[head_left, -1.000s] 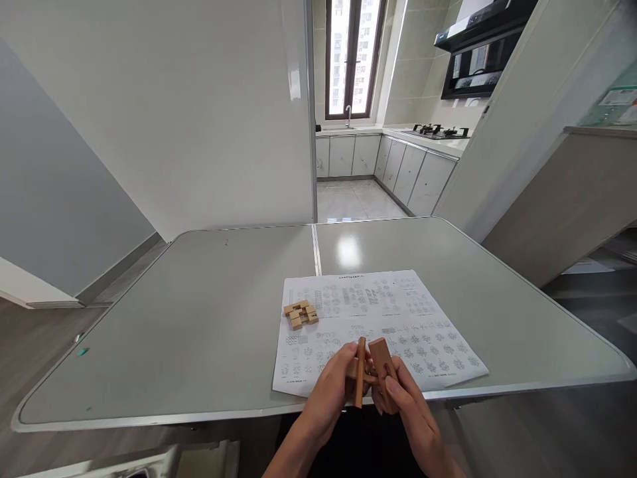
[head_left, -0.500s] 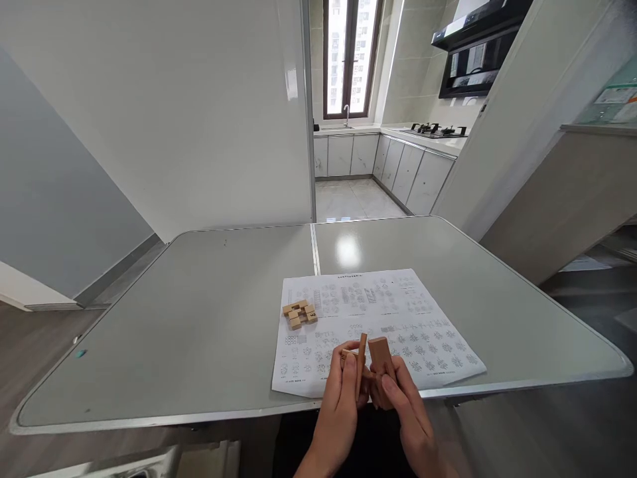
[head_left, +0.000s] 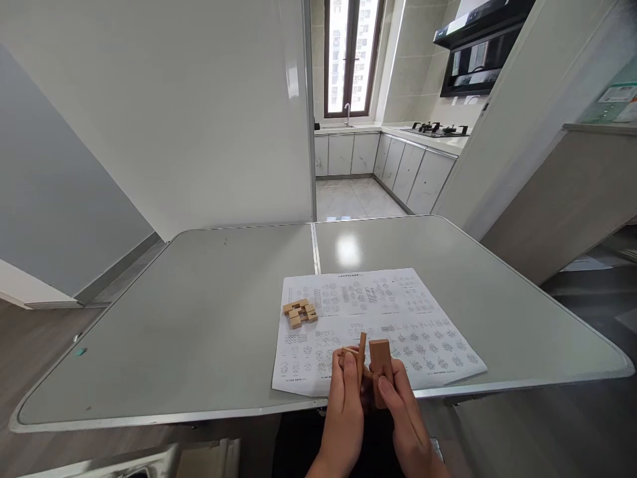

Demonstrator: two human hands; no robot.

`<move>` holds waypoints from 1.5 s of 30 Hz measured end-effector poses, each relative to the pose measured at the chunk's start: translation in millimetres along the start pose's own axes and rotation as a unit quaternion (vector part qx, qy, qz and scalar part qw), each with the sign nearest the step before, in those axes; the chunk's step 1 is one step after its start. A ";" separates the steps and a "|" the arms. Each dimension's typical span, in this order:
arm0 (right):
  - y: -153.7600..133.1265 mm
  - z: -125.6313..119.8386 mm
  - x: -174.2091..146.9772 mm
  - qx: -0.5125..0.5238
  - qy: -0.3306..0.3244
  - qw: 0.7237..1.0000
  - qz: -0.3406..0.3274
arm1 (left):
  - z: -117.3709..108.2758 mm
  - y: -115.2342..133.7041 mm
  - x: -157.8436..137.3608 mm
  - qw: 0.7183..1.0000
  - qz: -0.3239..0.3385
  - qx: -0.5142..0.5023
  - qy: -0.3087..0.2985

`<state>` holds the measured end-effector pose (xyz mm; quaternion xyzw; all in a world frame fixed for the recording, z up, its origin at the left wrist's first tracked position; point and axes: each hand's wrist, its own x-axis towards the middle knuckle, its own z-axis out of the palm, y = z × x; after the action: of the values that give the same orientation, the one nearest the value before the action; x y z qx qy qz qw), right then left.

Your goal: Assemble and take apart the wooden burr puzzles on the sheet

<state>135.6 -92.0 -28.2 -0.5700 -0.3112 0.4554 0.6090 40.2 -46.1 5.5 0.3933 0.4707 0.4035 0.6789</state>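
Observation:
Over the front edge of the table, my left hand (head_left: 347, 398) is closed around a thin wooden puzzle piece (head_left: 361, 355) that stands nearly upright, with more wood partly hidden in the fingers. My right hand (head_left: 404, 405) grips a broader wooden block (head_left: 381, 358), its thumb pressed on the near face. The two hands are close together, and fingers hide where the pieces may meet. Beyond my left hand, several pale notched wooden pieces (head_left: 300, 313) lie grouped on a printed sheet (head_left: 348, 385) of small diagrams.
The grey table (head_left: 199, 318) has a metal rim and a seam down its middle. A small teal bit (head_left: 81, 352) lies near its left edge. Behind stand a white wall panel (head_left: 223, 119) and a kitchen with a stove (head_left: 435, 129).
The block in my right hand has turned slightly more upright, and both hands have shifted a little. The grouped pieces and the sheet stay in place.

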 end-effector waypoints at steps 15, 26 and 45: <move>-15.0 1.2 -1.3 0.004 -0.028 1.000 -0.007 | -3.9 -8.0 0.3 0.999 -0.040 -0.027 0.019; -37.0 -23.2 26.8 0.051 -0.046 0.995 -0.066 | -35.3 17.9 32.2 0.995 0.004 -0.101 0.018; -41.1 0.9 52.7 -0.058 -0.159 0.981 -0.091 | -51.0 11.8 36.0 0.991 -0.027 -0.132 -0.009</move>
<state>163.6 -41.0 4.8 -0.4942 -0.4805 0.4636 0.5567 -2.4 -0.9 -8.0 0.2907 0.4180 0.4399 0.7398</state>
